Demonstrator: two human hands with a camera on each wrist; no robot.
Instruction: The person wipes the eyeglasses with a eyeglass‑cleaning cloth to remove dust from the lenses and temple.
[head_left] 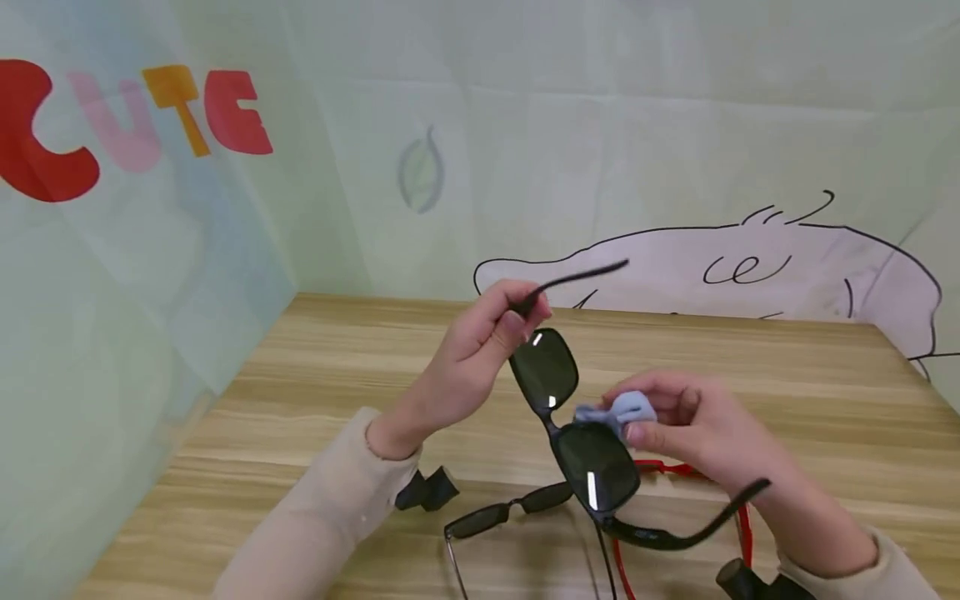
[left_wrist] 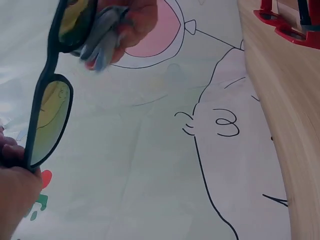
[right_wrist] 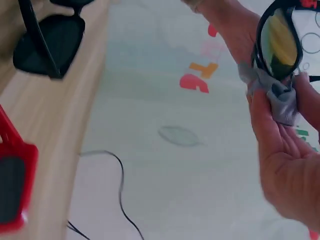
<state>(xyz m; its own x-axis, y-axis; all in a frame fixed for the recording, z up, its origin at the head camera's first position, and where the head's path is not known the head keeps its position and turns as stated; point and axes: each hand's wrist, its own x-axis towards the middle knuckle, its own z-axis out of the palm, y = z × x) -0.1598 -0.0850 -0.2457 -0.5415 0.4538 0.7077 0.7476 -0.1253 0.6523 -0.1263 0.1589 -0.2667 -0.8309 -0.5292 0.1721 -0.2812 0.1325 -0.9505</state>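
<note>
A pair of black-framed sunglasses (head_left: 600, 471) is held up above the table, tilted, with both temples unfolded. My left hand (head_left: 468, 358) pinches the frame at its upper end, near the hinge. With bent fingers and thumb, my right hand (head_left: 705, 429) holds a bunched light-blue cloth (head_left: 633, 407) at the edge of the lower lens. In the right wrist view the cloth (right_wrist: 280, 97) sits against the lens rim, between thumb and fingers. The left wrist view shows the frame (left_wrist: 42, 85) edge-on beside the cloth (left_wrist: 104, 37).
Below the hands, dark sunglasses with thin temples (head_left: 480, 522) lie on the wooden table (head_left: 337, 350). Red-framed sunglasses (head_left: 744, 533) lie to their right, partly hidden by the right arm. A printed cloth backdrop (head_left: 525, 167) stands behind the table and at its left.
</note>
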